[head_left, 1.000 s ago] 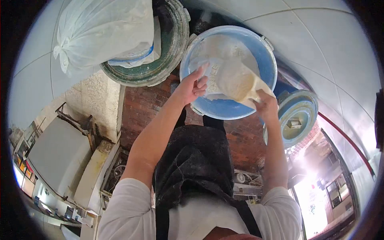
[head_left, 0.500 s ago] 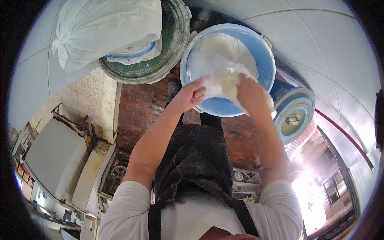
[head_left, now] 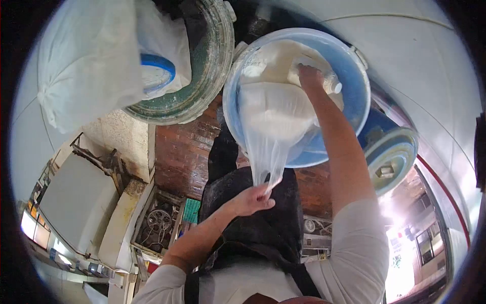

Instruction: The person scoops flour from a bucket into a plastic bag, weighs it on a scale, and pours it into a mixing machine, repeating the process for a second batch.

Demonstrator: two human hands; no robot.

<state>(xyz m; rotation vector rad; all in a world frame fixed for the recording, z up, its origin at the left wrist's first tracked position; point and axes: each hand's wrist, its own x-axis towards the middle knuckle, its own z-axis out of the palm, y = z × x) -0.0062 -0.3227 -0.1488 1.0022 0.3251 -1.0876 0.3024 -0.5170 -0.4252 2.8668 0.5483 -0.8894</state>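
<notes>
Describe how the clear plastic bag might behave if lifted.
The clear plastic bag would probably flop, since its thin film creases towards the left hand. It may feel bottom-heavy: its pale filling bulges at the end away from that hand.

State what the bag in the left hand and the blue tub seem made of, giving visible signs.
Bag: probably thin plastic film, slightly shiny; pale contents show through and it gathers into creases at the left hand.

Blue tub: likely rigid moulded plastic, fairly smooth; evenly coloured wall, thick rounded rim.
</notes>
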